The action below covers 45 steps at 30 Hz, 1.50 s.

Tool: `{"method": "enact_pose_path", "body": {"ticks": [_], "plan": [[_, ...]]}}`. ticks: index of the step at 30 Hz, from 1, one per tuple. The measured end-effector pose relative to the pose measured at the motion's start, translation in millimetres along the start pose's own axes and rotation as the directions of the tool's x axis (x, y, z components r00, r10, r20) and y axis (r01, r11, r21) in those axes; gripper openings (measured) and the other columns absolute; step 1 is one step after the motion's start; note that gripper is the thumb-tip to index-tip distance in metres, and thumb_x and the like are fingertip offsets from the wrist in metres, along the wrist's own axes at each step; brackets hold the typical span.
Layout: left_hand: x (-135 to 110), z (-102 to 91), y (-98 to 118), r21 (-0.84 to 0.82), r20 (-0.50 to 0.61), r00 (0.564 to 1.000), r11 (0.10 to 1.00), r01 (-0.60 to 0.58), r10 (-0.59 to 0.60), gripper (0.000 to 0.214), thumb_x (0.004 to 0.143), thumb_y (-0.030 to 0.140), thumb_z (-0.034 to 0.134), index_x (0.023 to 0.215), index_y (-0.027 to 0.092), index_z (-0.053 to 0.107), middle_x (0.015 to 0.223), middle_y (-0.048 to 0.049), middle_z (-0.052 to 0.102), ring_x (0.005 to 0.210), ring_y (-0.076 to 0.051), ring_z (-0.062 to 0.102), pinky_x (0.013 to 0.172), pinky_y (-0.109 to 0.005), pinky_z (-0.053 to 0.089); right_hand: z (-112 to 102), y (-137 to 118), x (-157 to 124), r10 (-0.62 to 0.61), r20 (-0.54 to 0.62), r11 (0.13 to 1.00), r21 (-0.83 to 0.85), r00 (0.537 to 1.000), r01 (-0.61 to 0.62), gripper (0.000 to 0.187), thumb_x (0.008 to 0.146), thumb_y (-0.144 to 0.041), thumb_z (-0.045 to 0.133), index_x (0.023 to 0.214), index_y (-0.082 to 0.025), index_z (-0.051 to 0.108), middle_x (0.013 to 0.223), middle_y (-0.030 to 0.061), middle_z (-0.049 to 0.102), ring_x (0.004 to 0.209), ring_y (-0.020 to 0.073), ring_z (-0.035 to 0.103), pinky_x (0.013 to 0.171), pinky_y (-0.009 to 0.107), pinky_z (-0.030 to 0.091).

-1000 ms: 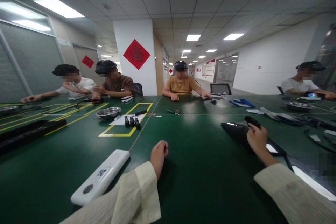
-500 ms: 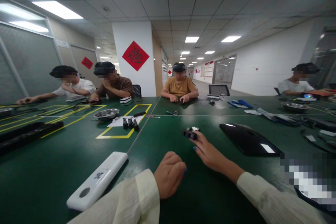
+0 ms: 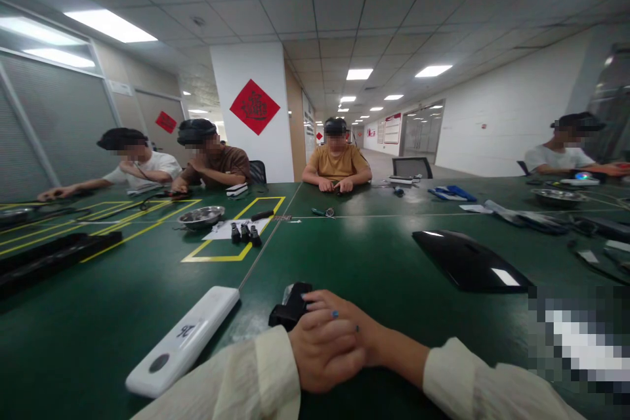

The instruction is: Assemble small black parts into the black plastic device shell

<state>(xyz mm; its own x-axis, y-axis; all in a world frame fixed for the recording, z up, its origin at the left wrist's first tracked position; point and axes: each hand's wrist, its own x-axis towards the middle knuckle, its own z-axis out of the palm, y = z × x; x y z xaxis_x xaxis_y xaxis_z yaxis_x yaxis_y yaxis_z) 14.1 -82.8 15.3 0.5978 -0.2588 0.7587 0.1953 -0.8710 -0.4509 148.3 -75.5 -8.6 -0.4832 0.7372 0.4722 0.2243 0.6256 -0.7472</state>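
My right hand (image 3: 352, 312) reaches in from the right, its fingers on a black blocky plastic part (image 3: 291, 306) with a small clear or shiny piece at its upper left. The part is just above or on the green table; I cannot tell which. My left hand (image 3: 325, 354) is closed, its fingers curled inward, and it overlaps the near side of my right hand. Whatever it may hold is hidden. To its left lies a white power bank (image 3: 184, 341) with dark digits on its face.
A glossy black curved panel (image 3: 467, 262) lies at the right. Several small black parts (image 3: 246, 233) stand on white paper within yellow tape, near a metal bowl (image 3: 201, 217). A long black tray (image 3: 59, 252) is at far left. Co-workers sit around the green table (image 3: 354, 249).
My right hand has come back toward me and to the left with the black part, and now meets my left hand. The left hand has stayed closed in nearly the same place.
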Motion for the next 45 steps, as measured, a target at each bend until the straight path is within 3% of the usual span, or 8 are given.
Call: {"method": "enact_pose_path", "body": {"ticks": [3, 7, 12, 16, 20, 30, 40, 45], "plan": [[1, -0.7, 0, -0.021, 0.011, 0.997, 0.996, 0.082, -0.082, 0.015, 0.080, 0.012, 0.046, 0.081, 0.020, 0.059, 0.066, 0.0048, 0.061, 0.086, -0.010, 0.055, 0.093, -0.027, 0.029, -26, 6, 8, 0.031, -0.317, 0.999, -0.006, 0.948, -0.034, 0.038, 0.090, -0.039, 0.031, 0.086, -0.019, 0.063, 0.098, 0.0066, 0.058, 0.089, 0.0168, 0.057, 0.080, 0.030, 0.045], [3, -1.2, -4, -0.038, 0.075, 0.993, 0.995, 0.097, -0.094, 0.013, 0.078, 0.009, 0.044, 0.081, 0.018, 0.054, 0.064, 0.0032, 0.061, 0.087, -0.011, 0.054, 0.091, -0.029, 0.029, -96, 42, 7, 0.020, -0.683, 0.909, -0.291, 0.730, -0.297, 0.041, 0.088, -0.036, 0.031, 0.076, -0.016, 0.065, 0.093, 0.0090, 0.053, 0.086, 0.0190, 0.054, 0.080, 0.033, 0.043], [6, -2.0, -8, -0.137, 0.218, 0.976, 0.990, 0.045, -0.014, 0.014, 0.073, 0.012, 0.045, 0.086, 0.017, 0.050, 0.055, 0.0018, 0.054, 0.082, -0.016, 0.052, 0.078, -0.031, 0.036, -186, 81, -38, 0.009, -0.825, 0.306, -0.536, 0.565, -0.787, 0.036, 0.080, -0.028, 0.043, 0.111, -0.013, 0.056, 0.108, 0.0166, 0.053, 0.099, 0.0290, 0.049, 0.081, 0.043, 0.038], [5, 0.6, -10, -0.229, 0.270, 0.961, 0.973, 0.006, 0.057, 0.017, 0.072, 0.012, 0.043, 0.088, 0.017, 0.046, 0.054, 0.0012, 0.050, 0.073, -0.017, 0.052, 0.064, -0.029, 0.038, -218, 90, -71, 0.194, -0.830, -0.007, -0.533, 0.522, -0.846, 0.059, 0.076, -0.051, 0.046, 0.117, -0.009, 0.053, 0.114, 0.0210, 0.053, 0.109, 0.0340, 0.045, 0.094, 0.051, 0.025], [3, 1.6, -11, -0.258, 0.276, 0.958, 0.966, -0.003, 0.076, 0.020, 0.074, 0.012, 0.040, 0.093, 0.017, 0.042, 0.055, 0.0012, 0.050, 0.066, -0.015, 0.051, 0.056, -0.026, 0.037, -225, 94, -76, 0.412, -0.791, -0.058, -0.519, 0.453, -0.853, 0.072, 0.070, -0.066, 0.039, 0.117, -0.014, 0.055, 0.123, 0.0203, 0.049, 0.120, 0.0356, 0.036, 0.096, 0.054, 0.020], [6, -0.1, -9, -0.246, 0.283, 0.957, 0.969, 0.012, 0.060, 0.018, 0.075, 0.013, 0.038, 0.093, 0.017, 0.042, 0.055, 0.0013, 0.051, 0.063, -0.015, 0.052, 0.050, -0.026, 0.034, -230, 101, -79, 0.474, -0.818, -0.104, -0.420, 0.326, -0.902, 0.086, 0.061, -0.079, 0.034, 0.124, -0.022, 0.051, 0.128, 0.0249, 0.043, 0.121, 0.0455, 0.032, 0.091, 0.060, 0.016], [2, 0.6, -9, -0.239, 0.356, 0.931, 0.971, 0.012, 0.076, 0.018, 0.076, 0.014, 0.040, 0.094, 0.017, 0.043, 0.055, 0.0021, 0.050, 0.064, -0.015, 0.051, 0.051, -0.026, 0.035, -232, 93, -78, 0.372, -0.830, -0.107, -0.482, 0.415, -0.869, 0.091, 0.061, -0.075, 0.042, 0.125, -0.011, 0.042, 0.110, 0.0263, 0.054, 0.107, 0.0394, 0.048, 0.097, 0.051, 0.014], [2, 1.8, -9, -0.236, 0.365, 0.927, 0.972, 0.006, 0.083, 0.018, 0.077, 0.015, 0.042, 0.094, 0.018, 0.043, 0.055, 0.0027, 0.050, 0.065, -0.014, 0.052, 0.051, -0.026, 0.034, -211, 59, -53, 0.190, -0.815, 0.010, -0.556, 0.547, -0.831, 0.076, 0.061, -0.074, 0.045, 0.111, -0.018, 0.052, 0.102, 0.0177, 0.056, 0.107, 0.0387, 0.046, 0.097, 0.053, 0.012]]}}
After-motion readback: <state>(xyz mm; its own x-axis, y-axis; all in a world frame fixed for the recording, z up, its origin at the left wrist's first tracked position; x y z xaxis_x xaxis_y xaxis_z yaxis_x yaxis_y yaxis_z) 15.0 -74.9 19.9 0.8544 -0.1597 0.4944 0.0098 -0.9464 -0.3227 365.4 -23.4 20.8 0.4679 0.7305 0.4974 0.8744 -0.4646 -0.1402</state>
